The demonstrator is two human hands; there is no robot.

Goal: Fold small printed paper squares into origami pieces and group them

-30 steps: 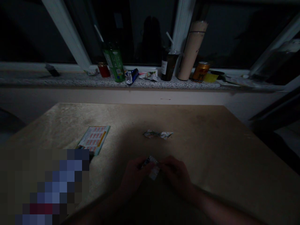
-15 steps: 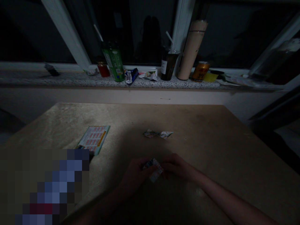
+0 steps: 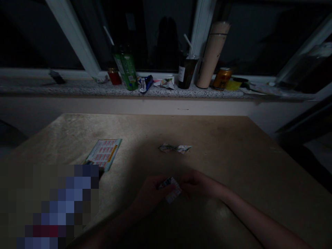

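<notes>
The scene is dim. Low over the near part of a wooden table (image 3: pixel 233 145), my left hand (image 3: pixel 151 193) and my right hand (image 3: pixel 197 183) meet. Both pinch a small folded piece of printed paper (image 3: pixel 171 188) from either side, fingers curled round its edges. A second folded paper, shaped like a bow (image 3: pixel 175 148), lies on the table a little beyond my hands. To the left lies a printed card or booklet (image 3: pixel 105 154), flat and apart from both hands.
A stone window sill (image 3: pixel 77 89) behind the table carries a green bottle (image 3: pixel 127 69), a red jar (image 3: pixel 114 76), a dark bottle (image 3: pixel 185 72), a tall beige cylinder (image 3: pixel 212 55), an orange can (image 3: pixel 222 79) and wrappers. A blurred patch covers the lower left.
My right forearm has swung lower and flatter to the right, and the small paper has turned slightly between my fingers. The other things have stayed put.
</notes>
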